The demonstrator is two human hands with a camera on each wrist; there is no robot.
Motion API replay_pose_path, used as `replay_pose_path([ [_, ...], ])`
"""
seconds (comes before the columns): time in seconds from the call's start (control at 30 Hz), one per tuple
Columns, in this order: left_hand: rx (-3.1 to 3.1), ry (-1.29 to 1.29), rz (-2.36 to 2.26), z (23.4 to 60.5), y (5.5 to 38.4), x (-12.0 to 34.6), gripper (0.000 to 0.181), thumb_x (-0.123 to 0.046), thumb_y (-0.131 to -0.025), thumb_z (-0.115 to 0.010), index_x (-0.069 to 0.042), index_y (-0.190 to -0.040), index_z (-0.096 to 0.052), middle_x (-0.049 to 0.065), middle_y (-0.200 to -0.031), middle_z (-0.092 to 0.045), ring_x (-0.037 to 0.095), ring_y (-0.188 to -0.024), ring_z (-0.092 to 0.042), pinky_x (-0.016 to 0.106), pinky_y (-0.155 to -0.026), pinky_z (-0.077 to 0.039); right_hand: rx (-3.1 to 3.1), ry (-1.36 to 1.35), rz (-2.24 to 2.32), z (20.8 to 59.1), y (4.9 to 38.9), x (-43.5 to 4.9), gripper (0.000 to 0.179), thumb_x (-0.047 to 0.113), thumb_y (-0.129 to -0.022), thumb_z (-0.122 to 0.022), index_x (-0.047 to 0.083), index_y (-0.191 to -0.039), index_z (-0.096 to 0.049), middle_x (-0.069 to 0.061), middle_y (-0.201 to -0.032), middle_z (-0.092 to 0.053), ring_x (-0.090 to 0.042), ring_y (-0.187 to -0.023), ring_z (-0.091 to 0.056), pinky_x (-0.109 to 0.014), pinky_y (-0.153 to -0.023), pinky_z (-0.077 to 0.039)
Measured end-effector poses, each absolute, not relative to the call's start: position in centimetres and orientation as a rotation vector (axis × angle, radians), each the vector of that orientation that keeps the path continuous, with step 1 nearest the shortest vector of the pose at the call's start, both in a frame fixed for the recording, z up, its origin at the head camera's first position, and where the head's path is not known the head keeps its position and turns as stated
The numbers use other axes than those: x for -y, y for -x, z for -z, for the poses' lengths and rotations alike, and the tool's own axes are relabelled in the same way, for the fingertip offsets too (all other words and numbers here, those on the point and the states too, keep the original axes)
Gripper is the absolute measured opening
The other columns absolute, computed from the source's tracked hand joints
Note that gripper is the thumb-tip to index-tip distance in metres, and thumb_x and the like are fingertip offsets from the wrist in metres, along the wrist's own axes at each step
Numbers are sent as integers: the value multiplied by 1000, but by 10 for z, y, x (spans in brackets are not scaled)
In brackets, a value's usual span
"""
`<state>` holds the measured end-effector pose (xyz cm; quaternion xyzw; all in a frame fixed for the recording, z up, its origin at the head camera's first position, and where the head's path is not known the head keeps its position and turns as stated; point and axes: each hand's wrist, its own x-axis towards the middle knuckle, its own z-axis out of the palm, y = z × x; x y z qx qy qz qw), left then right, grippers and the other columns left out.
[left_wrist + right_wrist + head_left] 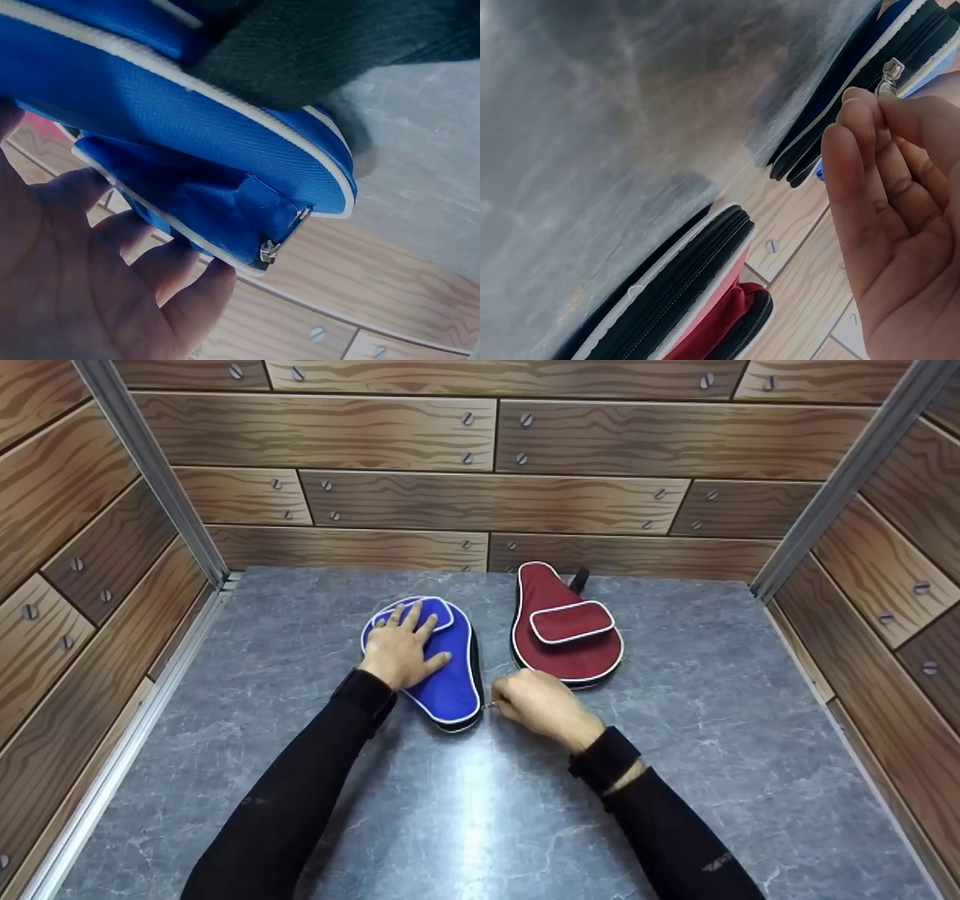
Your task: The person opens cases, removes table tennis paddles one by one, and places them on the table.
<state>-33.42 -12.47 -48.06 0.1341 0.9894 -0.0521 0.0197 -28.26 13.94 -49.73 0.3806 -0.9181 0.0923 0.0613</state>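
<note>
A blue table tennis paddle case with white piping lies on the grey table, its narrow end toward me. Spread fingers of my left hand rest on its wide end, over the front pocket. In the left wrist view, that pocket shows a small zipper pull at its corner. My right hand pinches the zipper pull on the case's black side, near the narrow end, between thumb and fingertips. The right wrist view shows the side zipper closed around the slider.
To the right lies a red paddle case, with a front pocket and black strap, its narrow end away from me. Wood-patterned walls enclose the grey table at the back and both sides, with metal rails at the corners.
</note>
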Motion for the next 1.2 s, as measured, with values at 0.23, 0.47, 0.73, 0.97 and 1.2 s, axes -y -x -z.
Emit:
replay_pose_path([
  [0.23, -3098, -449, 125, 482, 324, 134, 84, -74, -102, -40, -21, -167, -33, 12, -177, -23, 39, -163, -27, 61, -126, -37, 2786, -1090, -257, 497, 284, -143, 7, 21, -92, -78, 18, -87, -75, 4, -77, -75, -19, -70, -72, -43, -63, -58],
  [0.47, -3121, -470, 104, 484, 313, 146, 85, -74, -101, -40, -20, -166, -35, 12, -177, -25, 39, -162, -30, 58, -126, -39, 2776, -1029, -262, 497, 288, -147, 10, 19, -90, -78, 19, -82, -73, 4, -72, -72, -18, -65, -68, -42, -61, -57],
  [0.73, -3117, -455, 129, 480, 295, 154, 88, -75, -100, -45, -17, -166, -35, 15, -175, -28, 41, -160, -33, 58, -121, -46, 2811, -909, -263, 495, 291, -150, 16, 17, -90, -77, 17, -77, -68, -1, -72, -71, -26, -68, -71, -47, -62, -58],
  [0.97, -3149, -526, 123, 474, 289, 160, 89, -75, -96, -53, -16, -163, -43, 18, -170, -38, 41, -155, -42, 59, -118, -48, 2825, -809, -244, 495, 293, -153, 16, 11, -91, -69, 14, -76, -65, -7, -74, -72, -36, -71, -73, -54, -61, -57],
  [1.2, -3106, -786, 82, 472, 300, 168, 86, -75, -97, -52, -22, -164, -42, 10, -173, -36, 35, -160, -35, 59, -127, -37, 2811, -780, -259, 496, 294, -155, 15, 12, -93, -68, 13, -79, -67, -9, -77, -74, -39, -74, -74, -56, -64, -58],
])
